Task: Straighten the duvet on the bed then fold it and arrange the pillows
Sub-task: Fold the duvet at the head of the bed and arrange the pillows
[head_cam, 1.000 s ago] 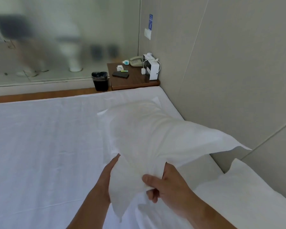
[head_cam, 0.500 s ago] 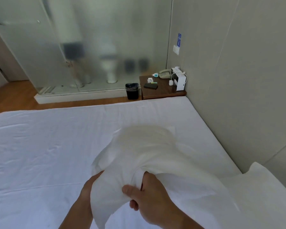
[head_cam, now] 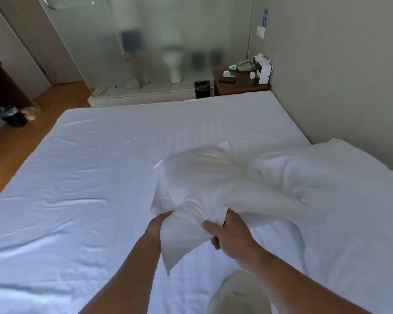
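**Position.** The pillow [head_cam: 202, 184] sits at centre frame, just right of the middle. Its near end is raised off the bed sheet [head_cam: 89, 166], and its far end reaches toward the white bedding [head_cam: 340, 177] heaped at the right of the frame. The far end is blurred, so it cannot be told whether the pillow touches that bedding. Nor can it be told whether the heap is a second pillow or the duvet.

**Hands.** The right hand [head_cam: 232, 236] grasps the near end of the pillow, thumb on top and fingers curled underneath, with the cloth gathered into folds at the grip. The left hand [head_cam: 156, 225] holds the same end from the left side. Its fingers are hidden behind the cloth, but the cloth bunches there as under a grip.

**Handling properties (judged).**
- Light: two hands lift it by one end.
- Soft and limp: the body sags and creases, and a loose corner of the case hangs down below the hands.
- Not fragile and not slippery; the cloth case gives a sure hold.

**Where to take hold.** Gripping the case alone lets the filling slump. For placing, take both corners of one short side, or support the body from underneath, so that the pillow lands flat.
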